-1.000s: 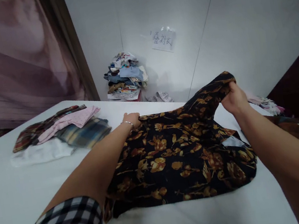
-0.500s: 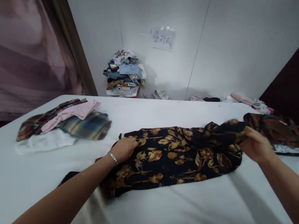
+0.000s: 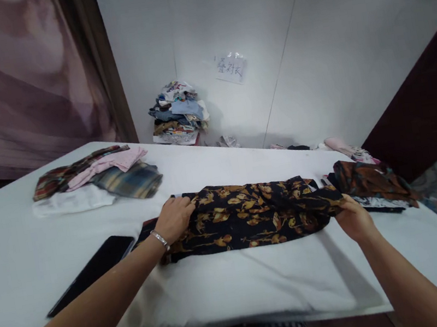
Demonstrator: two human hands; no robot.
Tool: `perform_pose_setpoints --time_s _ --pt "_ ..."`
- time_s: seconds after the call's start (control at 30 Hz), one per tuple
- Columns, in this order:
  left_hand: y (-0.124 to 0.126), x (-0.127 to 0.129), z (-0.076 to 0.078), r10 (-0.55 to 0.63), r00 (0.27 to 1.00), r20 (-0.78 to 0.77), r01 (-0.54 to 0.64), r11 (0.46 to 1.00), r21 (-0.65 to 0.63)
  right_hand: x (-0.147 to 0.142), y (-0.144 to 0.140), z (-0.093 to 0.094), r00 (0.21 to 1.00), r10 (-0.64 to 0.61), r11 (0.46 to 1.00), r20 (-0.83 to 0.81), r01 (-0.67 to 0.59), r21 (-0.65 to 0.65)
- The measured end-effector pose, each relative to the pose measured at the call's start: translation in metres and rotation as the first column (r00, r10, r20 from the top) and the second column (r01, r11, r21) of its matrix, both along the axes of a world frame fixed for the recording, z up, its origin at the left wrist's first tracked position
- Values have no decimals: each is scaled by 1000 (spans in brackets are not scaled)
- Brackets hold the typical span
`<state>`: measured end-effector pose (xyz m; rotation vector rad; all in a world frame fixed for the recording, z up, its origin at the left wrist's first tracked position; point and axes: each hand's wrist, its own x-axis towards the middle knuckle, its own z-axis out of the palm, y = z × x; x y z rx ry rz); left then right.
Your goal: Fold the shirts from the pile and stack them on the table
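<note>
A dark floral shirt (image 3: pixel 235 219) with brown and gold flowers lies in a long, folded strip across the white table. My left hand (image 3: pixel 175 218), with a bracelet at the wrist, grips the shirt's left end, its fingers bent over the fabric and partly hidden. At the opposite end my right hand (image 3: pixel 353 216) pinches a bunched part of the cloth, holding it slightly raised. Left of the shirt, a flat black panel (image 3: pixel 94 269) lies partly behind my left forearm.
Several garments, among them a pink one (image 3: pixel 106 163) and a blue plaid one (image 3: pixel 132 180), lie at the back left of the table (image 3: pixel 223 295). A brown garment (image 3: pixel 370 181) tops a stack at the right. Beyond the table stands a clothes pile (image 3: pixel 177 112).
My right hand, still holding the shirt's end, has come slightly inward. The view has shifted, and more of the black panel and the table's front edge shows.
</note>
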<state>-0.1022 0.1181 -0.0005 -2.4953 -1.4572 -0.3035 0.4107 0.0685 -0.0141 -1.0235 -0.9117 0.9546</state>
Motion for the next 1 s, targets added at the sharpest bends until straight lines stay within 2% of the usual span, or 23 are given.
perform_pose_setpoints --time_s 0.1,0.17,0.27,0.33,0.4,0.47,0.57,0.63,0.83,0.93,1.0 --pt "-8 -4 -18 -38 999 -10 36 986 -161 2 -6 -9 998 41 997 50 -38 -68" --pt "-10 -6 -24 -12 1000 18 15 974 -224 4 -9 -11 996 57 996 67 -51 -79" --pt "-10 -2 -18 58 990 127 -27 972 -233 4 -9 -5 998 49 998 44 -48 -34" --pt "-9 12 -7 49 975 215 -6 981 -196 1 -6 4 997 66 998 43 -67 12" --pt "-7 36 2 -10 958 286 55 987 -148 -6 -3 15 991 109 993 72 -111 31" --pt "-5 70 9 -123 932 342 170 979 -110 -16 0 25 980 158 987 120 -160 12" --pt "0 127 12 -343 866 363 397 914 -86 -27 1 37 958 206 979 198 -199 -54" --pt "6 161 11 -444 827 344 499 862 -88 -30 0 42 943 219 975 250 -203 -87" --pt "30 235 8 -558 789 259 598 793 -115 -24 -5 47 897 263 964 355 -228 -139" --pt "39 258 10 -622 759 193 649 748 -140 -18 -5 42 875 270 963 402 -236 -132" --pt "44 265 14 -649 746 148 665 729 -159 -12 -5 38 866 253 967 431 -228 -111"
